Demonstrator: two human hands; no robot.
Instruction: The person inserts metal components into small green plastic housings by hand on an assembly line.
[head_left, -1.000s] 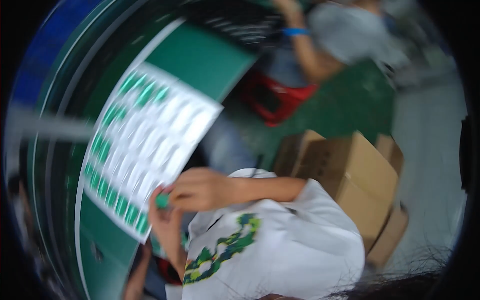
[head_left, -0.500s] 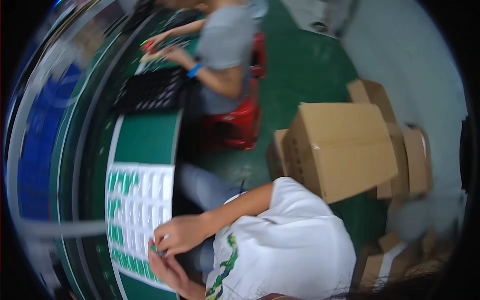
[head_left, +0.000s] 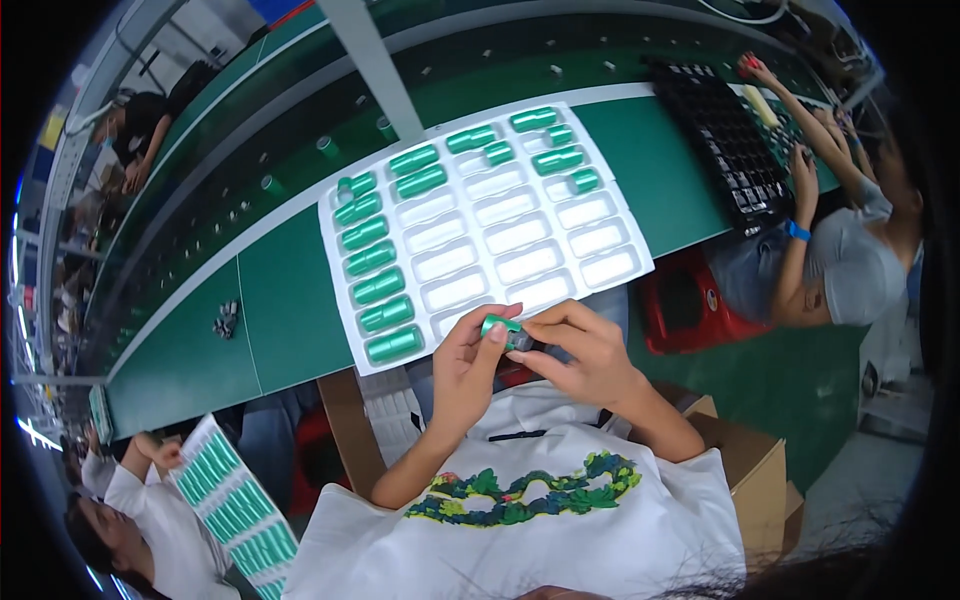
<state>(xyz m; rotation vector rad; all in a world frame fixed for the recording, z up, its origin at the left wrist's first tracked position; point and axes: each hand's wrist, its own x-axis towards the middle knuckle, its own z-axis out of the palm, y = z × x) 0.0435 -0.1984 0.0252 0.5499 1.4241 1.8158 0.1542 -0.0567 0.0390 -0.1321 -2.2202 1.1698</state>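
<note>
In front of my chest, my left hand (head_left: 468, 362) grips a short shiny green cylinder (head_left: 494, 324) between thumb and fingers. My right hand (head_left: 588, 352) pinches a small dark part (head_left: 520, 341) at the cylinder's right end; whether the two are joined I cannot tell. Just beyond my hands lies a white moulded tray (head_left: 424, 313) on the green bench. Green cylinders (head_left: 394, 344) fill its left column, and more lie in the far pockets of the other columns. Some of those are short pieces (head_left: 585, 180). The nearer pockets right of the left column show bare white.
Past the tray runs a dark green conveyor (head_left: 300, 195) with several upright green pieces. A metal post (head_left: 372, 70) rises behind the tray. At right are a black tray (head_left: 722, 150) and a seated person (head_left: 850, 250). Another person at left holds a filled tray (head_left: 236, 505). Cardboard boxes (head_left: 745, 460) stand behind me.
My view has swung round, bringing the tray to the middle and the neighbour to the right. My hands remain together, with the green cylinder and dark part now plainer between them.
</note>
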